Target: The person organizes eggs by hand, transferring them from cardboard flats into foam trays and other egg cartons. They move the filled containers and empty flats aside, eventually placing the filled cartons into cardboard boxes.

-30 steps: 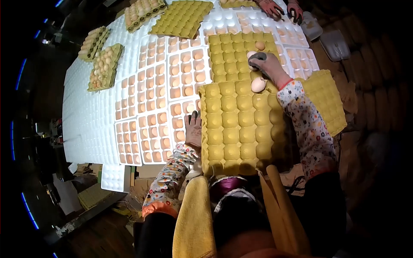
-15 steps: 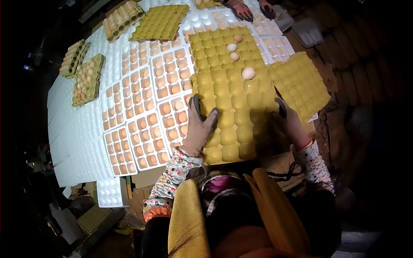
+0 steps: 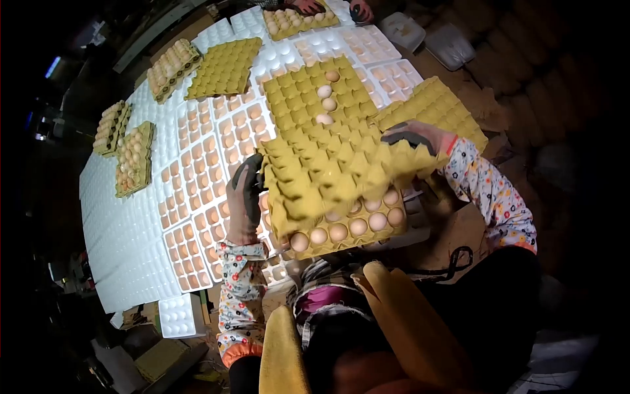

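Note:
Both my gloved hands hold an empty yellow egg tray (image 3: pixel 328 171), lifted and tilted up off the table. My left hand (image 3: pixel 245 197) grips its left edge and my right hand (image 3: pixel 413 136) grips its right edge. Under the raised tray a full yellow tray of eggs (image 3: pixel 348 226) shows at the table's near edge. Beyond it lies another yellow tray (image 3: pixel 295 95) with three eggs (image 3: pixel 326 104) in a row. A further empty yellow tray (image 3: pixel 436 105) lies to the right of my right hand.
White trays (image 3: pixel 203 164) filled with eggs cover the table's middle, with bare white trays (image 3: pixel 118 230) on the left. Egg-filled yellow trays (image 3: pixel 134 157) and an empty one (image 3: pixel 226 65) sit at the far left. Another person's gloved hands (image 3: pixel 335 8) are at the far end.
My right hand came back from placing eggs on the far tray. Both hands took the near empty tray by its edges and lifted it, uncovering the full tray beneath.

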A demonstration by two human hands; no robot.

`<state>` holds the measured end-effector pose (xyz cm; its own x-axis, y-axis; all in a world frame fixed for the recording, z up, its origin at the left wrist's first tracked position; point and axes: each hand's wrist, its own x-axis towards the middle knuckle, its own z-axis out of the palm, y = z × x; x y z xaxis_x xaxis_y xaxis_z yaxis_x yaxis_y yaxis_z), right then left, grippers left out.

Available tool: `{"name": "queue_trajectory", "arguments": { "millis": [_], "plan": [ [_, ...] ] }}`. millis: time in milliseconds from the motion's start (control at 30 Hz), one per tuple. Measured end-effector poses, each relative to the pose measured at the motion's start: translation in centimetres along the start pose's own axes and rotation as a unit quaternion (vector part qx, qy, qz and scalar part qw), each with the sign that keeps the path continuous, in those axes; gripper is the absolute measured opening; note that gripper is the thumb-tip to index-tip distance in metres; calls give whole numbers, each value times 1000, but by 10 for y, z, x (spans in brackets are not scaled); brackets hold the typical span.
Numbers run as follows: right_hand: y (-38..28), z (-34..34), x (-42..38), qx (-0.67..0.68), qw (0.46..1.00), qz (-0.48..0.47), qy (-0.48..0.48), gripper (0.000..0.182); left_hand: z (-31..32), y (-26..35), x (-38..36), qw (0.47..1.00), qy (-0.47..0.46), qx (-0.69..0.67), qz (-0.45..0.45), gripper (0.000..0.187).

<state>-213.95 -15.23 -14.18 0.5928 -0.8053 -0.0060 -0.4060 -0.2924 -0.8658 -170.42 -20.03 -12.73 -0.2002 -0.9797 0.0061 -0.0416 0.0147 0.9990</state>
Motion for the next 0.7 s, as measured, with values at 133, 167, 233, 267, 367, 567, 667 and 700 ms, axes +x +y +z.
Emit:
{"name": "queue_trajectory", "arguments": {
  "millis": [133,167,233,267,367,567,667,700],
  "plan": [
    [24,15,-17,13,992,-46,116,43,28,17,33,977,35,9,211,35],
    [23,18,-21,38,983,-47,172,42,34,17,52,967,28,-64,246,35],
    [17,20,-21,88,955,-57,278,39,41,31,77,962,93,-84,242,38],
    [13,19,-18,112,936,-61,328,37,38,36,75,963,120,-122,208,39],
    [-8,15,-63,-93,872,20,479,35,14,25,38,981,123,-27,145,37],
    [87,91,-174,61,658,197,725,47,45,-98,-74,975,35,185,-116,64],
    [73,98,-164,0,640,357,680,62,25,-108,-58,984,-5,60,-170,49],
    [73,90,-165,-34,668,376,641,62,16,-109,-54,977,-25,11,-212,45]
  ]
}}
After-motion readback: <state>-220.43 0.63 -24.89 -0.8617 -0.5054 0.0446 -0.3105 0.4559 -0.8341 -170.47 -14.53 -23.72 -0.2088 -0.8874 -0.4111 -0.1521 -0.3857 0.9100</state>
